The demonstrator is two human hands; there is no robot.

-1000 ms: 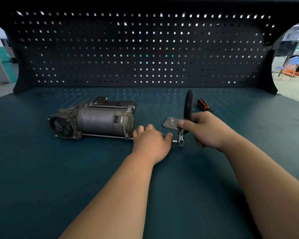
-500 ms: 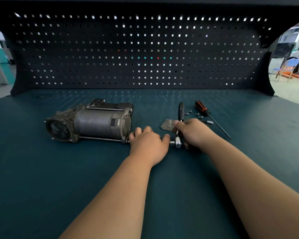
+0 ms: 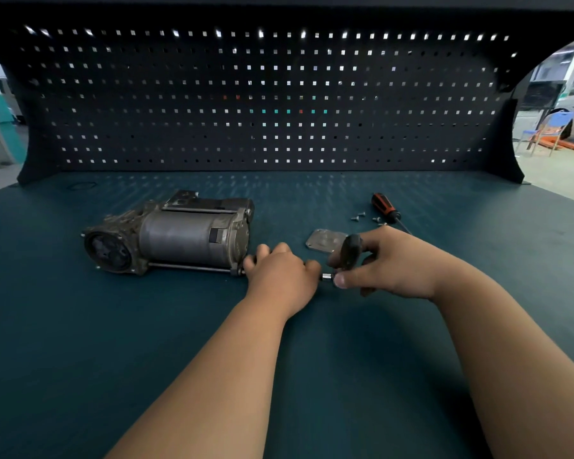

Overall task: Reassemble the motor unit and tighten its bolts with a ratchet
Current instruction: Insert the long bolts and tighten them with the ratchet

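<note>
The grey motor unit point(image 3: 176, 236) lies on its side on the teal bench, a long bolt running along its near side. My left hand point(image 3: 280, 273) is curled at the unit's right end, covering an extension bar whose chrome socket end point(image 3: 327, 277) shows at its right. My right hand point(image 3: 388, 260) grips the black-handled ratchet point(image 3: 350, 251), whose handle points toward me and looks short. A small metal cover plate point(image 3: 323, 240) lies just behind the ratchet.
An orange-and-black screwdriver point(image 3: 386, 208) and several loose screws point(image 3: 358, 216) lie behind my right hand. A black pegboard point(image 3: 262, 104) closes the back of the bench point(image 3: 80, 326). Past the right edge stands a blue chair point(image 3: 549, 129).
The ratchet handle has swung down from upright toward me in my right hand. My left hand has stayed at the motor's right end.
</note>
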